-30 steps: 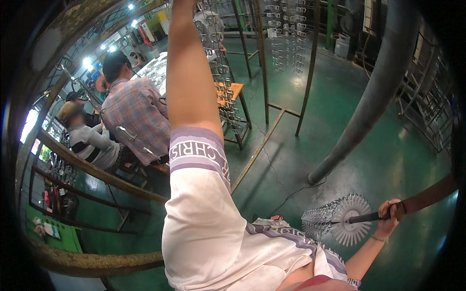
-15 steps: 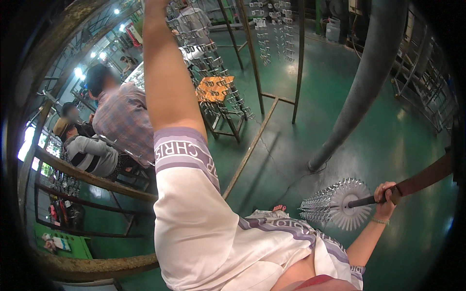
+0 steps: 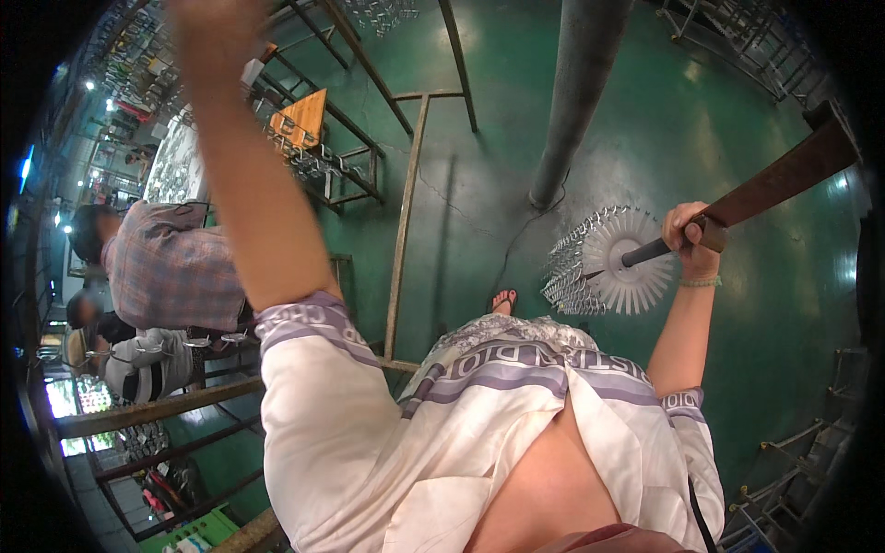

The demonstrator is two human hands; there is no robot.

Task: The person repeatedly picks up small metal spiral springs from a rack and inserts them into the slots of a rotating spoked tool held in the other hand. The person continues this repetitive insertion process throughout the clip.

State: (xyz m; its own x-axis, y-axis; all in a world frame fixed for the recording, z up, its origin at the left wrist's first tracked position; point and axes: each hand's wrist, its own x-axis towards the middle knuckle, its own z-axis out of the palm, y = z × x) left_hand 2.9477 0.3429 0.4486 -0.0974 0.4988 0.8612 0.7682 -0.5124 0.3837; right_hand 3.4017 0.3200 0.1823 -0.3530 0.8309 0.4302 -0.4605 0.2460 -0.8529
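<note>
Right hand [image 3: 693, 238]: clenched around the dark rod [image 3: 648, 252]. A flat brown bar [image 3: 784, 172] extends up and right from this grip; whether the fingers also bear on it cannot be determined. Left hand [image 3: 218, 20]: raised far up and left of the right-hand grip, blurred and cut by the frame edge; its hold cannot be told.

The spoked white wheel [image 3: 616, 263] sits at the rod's far end, left of and slightly below the right-hand grip. Progress, as judged: the assembly is already loaded, with silver metal pieces [image 3: 570, 276] ranked densely on the side away from the grip. The rod remains in the hand. Whether any slots lack pieces, and so what is left, cannot be confirmed.

Holders: the pale table [image 3: 180, 152], well left of the right-hand grip, bears numerous small grey items, not individually identifiable. The green unit [image 3: 217, 525], far down and left of that grip, shows a white item at the frame edge; any further contents cannot be made out.
</note>
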